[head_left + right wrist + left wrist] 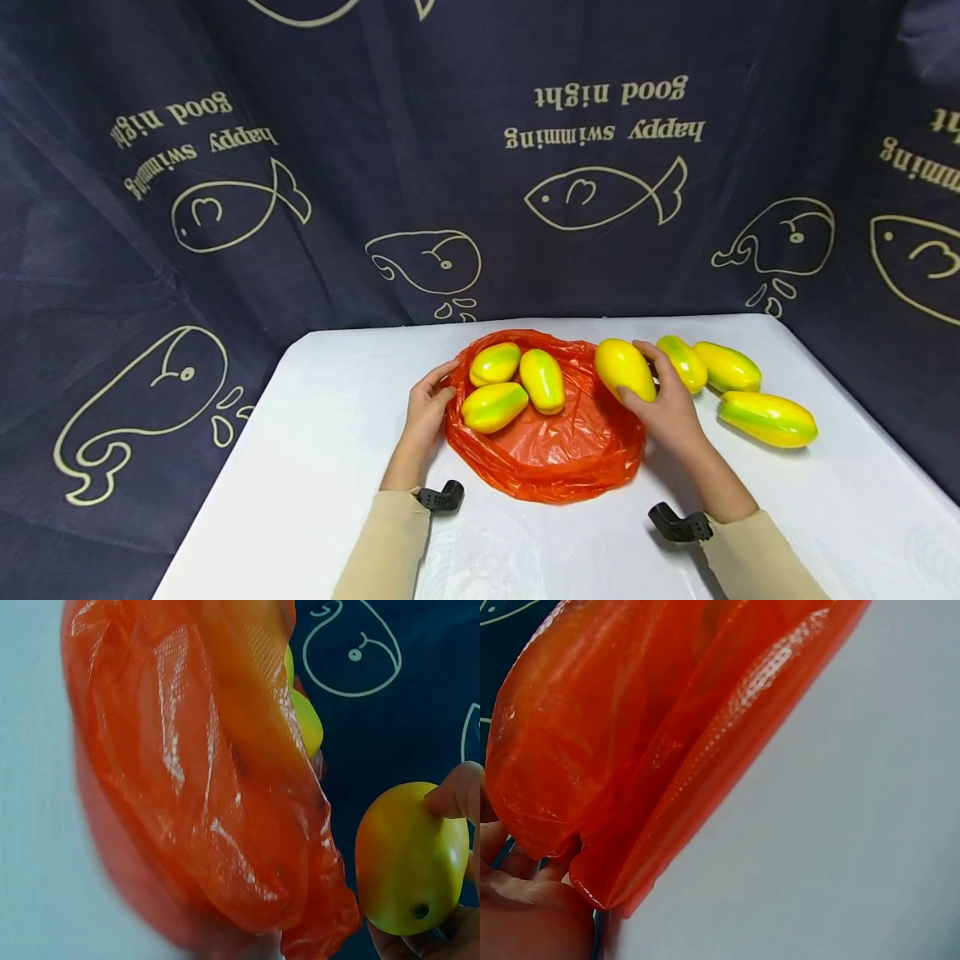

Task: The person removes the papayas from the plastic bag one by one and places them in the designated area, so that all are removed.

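Note:
A red plastic bag [551,471] lies on the table with its mouth spread wide. Inside its left part are three yellow-green papayas, one of them upright-lying papaya [542,382] nearest the middle. At the bag's left rim, my left hand [427,408] holds the plastic with bent fingers; the left wrist view shows fingers [555,868] against the folded bag [630,750]. My right hand [671,412] grips another papaya [625,368] over the bag's right rim. In the right wrist view this papaya [411,859] sits between thumb and fingers, beside the bag [202,787].
Three more papayas lie on the white table [337,442] to the right: one behind my right hand [684,364], a papaya [727,367] beside it, and a papaya [767,419] closer in. A dark printed curtain [450,167] hangs behind the table.

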The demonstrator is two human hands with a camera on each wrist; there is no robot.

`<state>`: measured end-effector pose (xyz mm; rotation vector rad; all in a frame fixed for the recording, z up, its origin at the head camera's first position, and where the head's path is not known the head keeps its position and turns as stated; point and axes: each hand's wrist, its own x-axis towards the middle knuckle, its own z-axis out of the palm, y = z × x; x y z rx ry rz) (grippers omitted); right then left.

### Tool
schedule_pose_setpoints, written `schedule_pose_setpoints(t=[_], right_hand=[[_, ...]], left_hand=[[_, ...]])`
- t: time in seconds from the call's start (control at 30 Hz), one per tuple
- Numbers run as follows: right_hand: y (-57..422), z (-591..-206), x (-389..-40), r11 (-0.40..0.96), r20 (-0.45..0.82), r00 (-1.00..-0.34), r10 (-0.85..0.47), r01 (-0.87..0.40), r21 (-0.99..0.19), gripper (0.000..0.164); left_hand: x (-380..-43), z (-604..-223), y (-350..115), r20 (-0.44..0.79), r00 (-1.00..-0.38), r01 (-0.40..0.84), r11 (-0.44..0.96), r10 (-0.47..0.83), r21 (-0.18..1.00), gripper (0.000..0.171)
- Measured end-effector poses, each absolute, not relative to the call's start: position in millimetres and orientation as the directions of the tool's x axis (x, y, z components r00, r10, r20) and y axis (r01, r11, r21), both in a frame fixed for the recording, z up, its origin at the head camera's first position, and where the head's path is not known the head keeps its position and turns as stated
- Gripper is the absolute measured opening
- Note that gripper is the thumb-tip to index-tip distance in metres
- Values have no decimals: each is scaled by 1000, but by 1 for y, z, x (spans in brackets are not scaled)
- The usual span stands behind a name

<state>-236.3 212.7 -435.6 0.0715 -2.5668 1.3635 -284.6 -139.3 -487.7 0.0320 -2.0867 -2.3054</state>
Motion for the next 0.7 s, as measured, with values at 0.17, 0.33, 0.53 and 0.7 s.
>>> schedule_pose_setpoints(t=[0.17, 0.33, 0.53, 0.7], right_hand=[[218, -436, -234, 574, 231, -970, 80, -144, -806, 76], [228, -442, -233, 598, 255, -962, 96, -149, -787, 75], [241, -446, -228, 610, 272, -957, 103, -156, -777, 74], [252, -448, -223, 612, 260, -960, 104, -144, -778, 74]], left_hand=[[-285, -488, -140, -3, -999, 1, -108, -40, 994, 47], [-285, -488, -141, -8, -999, -4, -120, -33, 993, 47], [-284, -487, -141, 4, -999, 8, -130, -33, 991, 47], [-284, -487, -140, 2, -999, 7, -134, -34, 991, 46]])
